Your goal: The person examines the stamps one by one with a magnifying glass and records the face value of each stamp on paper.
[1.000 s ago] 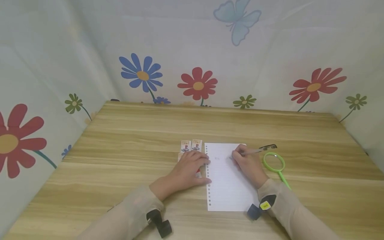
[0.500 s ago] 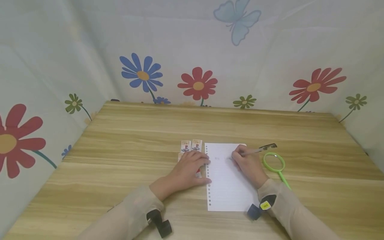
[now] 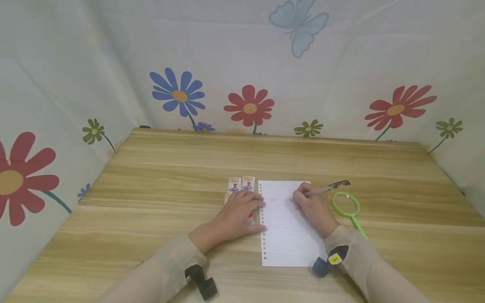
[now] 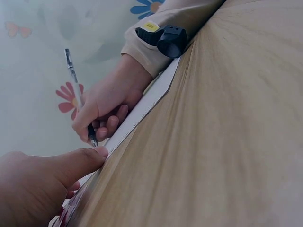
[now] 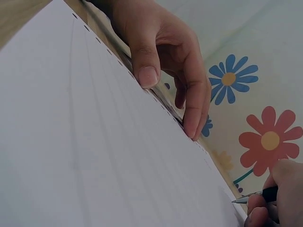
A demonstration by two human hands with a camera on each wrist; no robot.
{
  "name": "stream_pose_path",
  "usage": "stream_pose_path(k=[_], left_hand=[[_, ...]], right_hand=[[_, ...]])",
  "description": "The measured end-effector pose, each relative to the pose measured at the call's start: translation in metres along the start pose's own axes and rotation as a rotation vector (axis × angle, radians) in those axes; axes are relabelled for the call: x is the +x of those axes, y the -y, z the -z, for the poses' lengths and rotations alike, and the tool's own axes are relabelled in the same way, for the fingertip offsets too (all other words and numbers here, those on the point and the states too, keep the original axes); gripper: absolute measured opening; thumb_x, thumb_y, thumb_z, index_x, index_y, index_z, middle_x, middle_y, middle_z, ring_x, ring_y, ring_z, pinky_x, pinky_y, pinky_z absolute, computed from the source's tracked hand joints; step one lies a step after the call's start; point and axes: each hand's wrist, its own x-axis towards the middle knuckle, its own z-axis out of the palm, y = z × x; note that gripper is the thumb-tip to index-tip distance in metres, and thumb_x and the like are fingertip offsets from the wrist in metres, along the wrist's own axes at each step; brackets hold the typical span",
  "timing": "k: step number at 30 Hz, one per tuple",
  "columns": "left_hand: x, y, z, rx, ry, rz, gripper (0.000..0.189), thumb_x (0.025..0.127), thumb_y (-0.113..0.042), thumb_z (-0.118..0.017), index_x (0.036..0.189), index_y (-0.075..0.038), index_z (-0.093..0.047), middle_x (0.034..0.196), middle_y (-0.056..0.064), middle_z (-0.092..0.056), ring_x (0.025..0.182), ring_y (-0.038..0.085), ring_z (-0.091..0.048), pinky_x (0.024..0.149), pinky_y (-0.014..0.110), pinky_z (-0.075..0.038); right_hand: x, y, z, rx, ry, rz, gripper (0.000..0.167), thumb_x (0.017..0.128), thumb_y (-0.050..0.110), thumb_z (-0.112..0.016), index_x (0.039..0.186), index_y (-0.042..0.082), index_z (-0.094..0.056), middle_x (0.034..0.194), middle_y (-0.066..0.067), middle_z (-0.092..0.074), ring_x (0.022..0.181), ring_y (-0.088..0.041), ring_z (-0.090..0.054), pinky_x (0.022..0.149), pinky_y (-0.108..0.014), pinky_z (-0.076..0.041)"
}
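A lined sheet of paper (image 3: 286, 235) with punched holes down its left edge lies on the table. My right hand (image 3: 315, 209) pinches a pen (image 3: 326, 189), its tip at the upper part of the sheet beside small faint writing. In the right wrist view the pen's metal tip (image 5: 240, 200) points at the page. My left hand (image 3: 236, 214) rests with thumb and fingertips on the punched edge, its palm over several small printed cards (image 3: 248, 183), which it partly hides. From the left wrist view, the left thumb (image 4: 85, 161) presses the paper's edge.
A green magnifying glass (image 3: 355, 221) lies right of the paper, close to the right forearm, which covers part of the table there. The wooden table (image 3: 170, 168) ends at a flowered curtain (image 3: 212, 50) behind and on both sides.
Faint pencil-thin marks near the pen tip look slightly altered. My right hand has shifted barely, with the pen still in it; the left hand keeps its place.
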Motion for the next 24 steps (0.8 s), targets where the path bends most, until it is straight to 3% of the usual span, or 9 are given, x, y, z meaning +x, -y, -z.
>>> stream_pose_path(k=[8, 15, 24], left_hand=[[0.0004, 0.0000, 0.0002, -0.005, 0.001, 0.002, 0.060, 0.078, -0.049, -0.072, 0.123, -0.011, -0.062, 0.132, 0.003, -0.058, 0.130, 0.025, -0.045, 0.115, 0.047, -0.029], [0.0005, 0.0009, -0.0002, 0.006, -0.003, -0.001, 0.060, 0.078, -0.050, -0.072, 0.123, -0.011, -0.062, 0.132, 0.002, -0.058, 0.130, 0.024, -0.046, 0.114, 0.047, -0.030], [0.0009, 0.0018, -0.0015, 0.011, 0.004, -0.001, 0.060, 0.078, -0.050, -0.072, 0.124, -0.012, -0.062, 0.132, 0.002, -0.058, 0.130, 0.024, -0.045, 0.115, 0.046, -0.030]], right_hand=[[-0.0001, -0.0002, -0.0003, -0.039, 0.009, 0.021, 0.013, 0.084, 0.017, -0.055, 0.074, 0.011, -0.061, 0.059, 0.001, -0.058, 0.062, -0.016, -0.050, 0.055, -0.022, -0.039], [0.0013, -0.0008, -0.0009, 0.009, 0.001, -0.004, 0.014, 0.085, 0.017, -0.055, 0.075, 0.010, -0.060, 0.057, 0.000, -0.057, 0.057, -0.015, -0.050, 0.052, -0.022, -0.039], [0.0002, 0.0001, -0.0001, -0.013, -0.003, 0.005, 0.017, 0.086, 0.018, -0.053, 0.073, 0.009, -0.059, 0.054, 0.001, -0.054, 0.054, -0.015, -0.049, 0.050, -0.022, -0.038]])
